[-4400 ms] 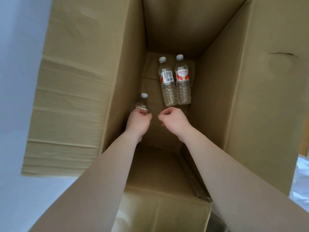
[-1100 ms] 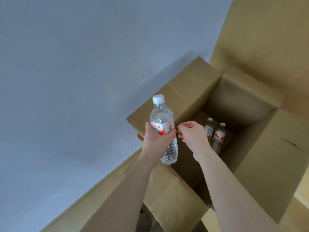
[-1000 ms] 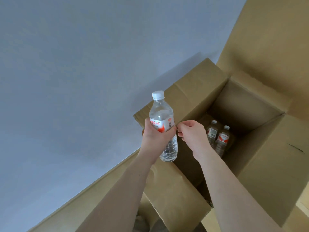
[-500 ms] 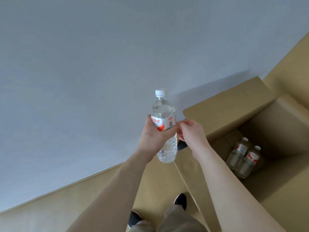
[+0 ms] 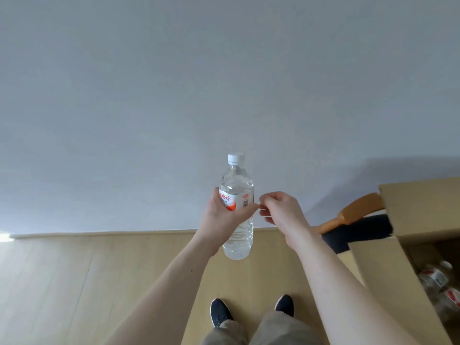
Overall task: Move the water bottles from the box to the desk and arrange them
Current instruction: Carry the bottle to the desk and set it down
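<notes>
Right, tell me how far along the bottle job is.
Done: nothing visibly placed; no desk is in view. In hand: the left hand holds one water bottle upright, out of the cardboard box. Left: at least two bottles lie in the box.

the left hand (image 5: 222,221) holds a water bottle (image 5: 237,207) upright, left of the box (image 5: 408,215), and the curled right hand (image 5: 281,210) sits just beside it.
</notes>
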